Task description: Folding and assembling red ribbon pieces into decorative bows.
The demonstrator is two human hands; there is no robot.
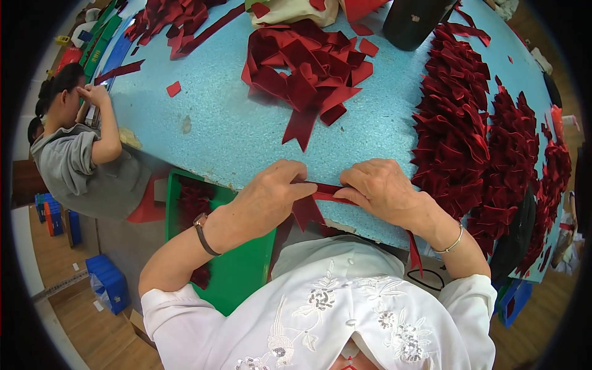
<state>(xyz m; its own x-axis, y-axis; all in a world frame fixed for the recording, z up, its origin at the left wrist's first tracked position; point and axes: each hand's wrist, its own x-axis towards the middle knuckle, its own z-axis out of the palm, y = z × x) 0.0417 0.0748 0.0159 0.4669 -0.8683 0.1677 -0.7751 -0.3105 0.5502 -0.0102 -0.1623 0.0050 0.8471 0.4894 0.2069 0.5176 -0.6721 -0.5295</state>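
Observation:
A dark red velvet ribbon (330,192) stretches between my two hands at the near edge of the light blue table (222,132). My left hand (277,188) pinches one part of it, and a notched tail hangs below those fingers. On the other side my right hand (382,188) is closed on the ribbon, with a loose end dangling below the wrist. Just beyond my hands lies a loose heap of cut red ribbons (302,68). Exactly how the ribbon is folded under my fingertips is hidden.
Rows of folded red ribbon bows (453,123) cover the table's right side. A black cylinder (414,23) stands at the back. Below the table edge at left is a green bin (237,271) with red pieces inside. Another person (83,154) sits at the far left.

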